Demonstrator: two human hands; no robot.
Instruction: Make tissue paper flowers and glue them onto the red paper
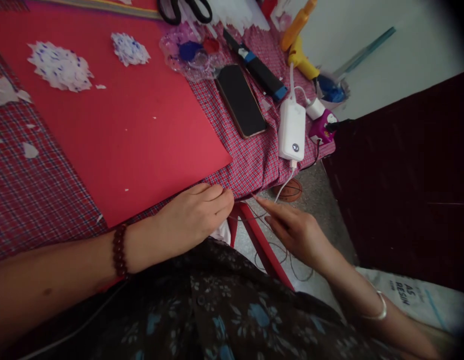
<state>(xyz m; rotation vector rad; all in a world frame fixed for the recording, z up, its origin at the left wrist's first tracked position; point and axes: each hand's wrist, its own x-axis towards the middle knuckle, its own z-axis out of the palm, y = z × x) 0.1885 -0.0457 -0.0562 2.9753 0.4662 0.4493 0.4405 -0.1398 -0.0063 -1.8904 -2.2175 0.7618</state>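
Note:
My left hand (198,212), with a dark red bead bracelet (120,250) on its wrist, is at the table's front edge, beside the corner of a red sheet (149,145). Its fingers are curled downward, and whatever is under them is hidden. To the right, my right hand (297,232) has its fingers stretched toward the edge of the checked tablecloth (250,165), thumb apart, with nothing visible held. A thin cord passes between the hands. Two white paper flowers with blue specks, a larger one (61,67) and a smaller one (130,49), lie on the red sheet.
A phone (241,102), a cutter knife (260,70), a white power bank (292,130) with cables and a yellow glue gun (301,57) lie at the right. Scissors (185,10) and a clear plastic tray (175,50) are farther back. A basketball (290,190) is on the floor.

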